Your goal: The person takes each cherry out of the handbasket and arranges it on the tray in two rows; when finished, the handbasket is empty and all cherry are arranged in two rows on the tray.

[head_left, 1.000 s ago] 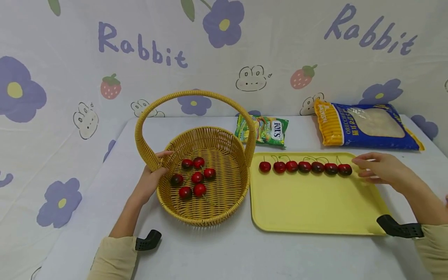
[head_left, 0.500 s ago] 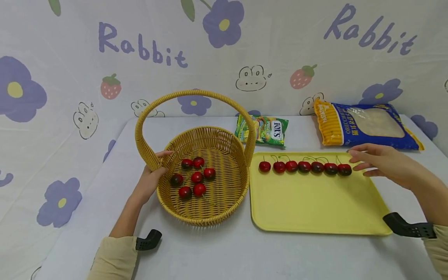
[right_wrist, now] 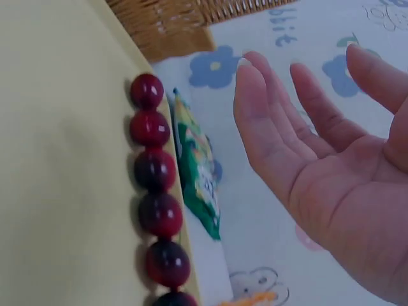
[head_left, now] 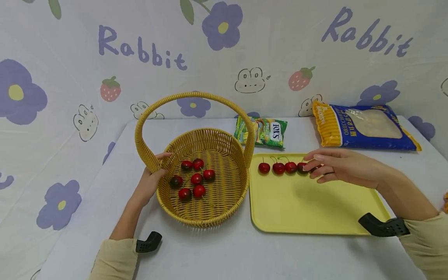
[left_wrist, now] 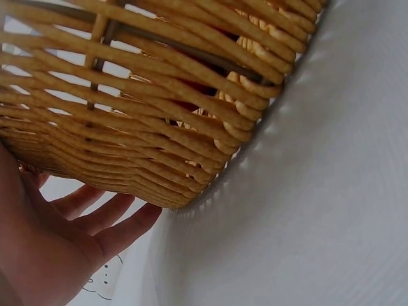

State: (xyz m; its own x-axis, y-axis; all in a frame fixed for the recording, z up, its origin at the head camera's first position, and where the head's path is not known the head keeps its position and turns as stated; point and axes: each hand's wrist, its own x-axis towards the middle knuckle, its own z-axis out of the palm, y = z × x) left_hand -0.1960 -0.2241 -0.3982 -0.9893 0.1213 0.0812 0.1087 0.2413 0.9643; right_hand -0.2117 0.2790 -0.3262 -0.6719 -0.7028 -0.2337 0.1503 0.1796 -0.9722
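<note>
My left hand (head_left: pixel 148 182) grips the left rim of a yellow wicker basket (head_left: pixel 225 194), where the tall handle joins it. In the left wrist view, fingers (left_wrist: pixel 131 226) reach along the outside of the weave. Several red cherries (head_left: pixel 196 179) lie together on the basket's floor. A yellow tray (head_left: pixel 308 212) stands to the right, bearing a row of dark red cherries (head_left: pixel 278 168) with stems along its far edge. Over the right end of this row hovers my right hand (head_left: pixel 353 169), fingers loosely spread and holding nothing; it hides part of the row.
Behind the tray lies a green candy bag (head_left: pixel 266 132). A large blue and yellow pasta bag (head_left: pixel 367 126) rests at the back right. White cloth covers the table (head_left: pixel 217 252), and a patterned curtain (head_left: pixel 217 70) hangs behind.
My right hand has moved left from the tray's right edge to over the row of cherries. The left hand, basket and cherries have stayed in place.
</note>
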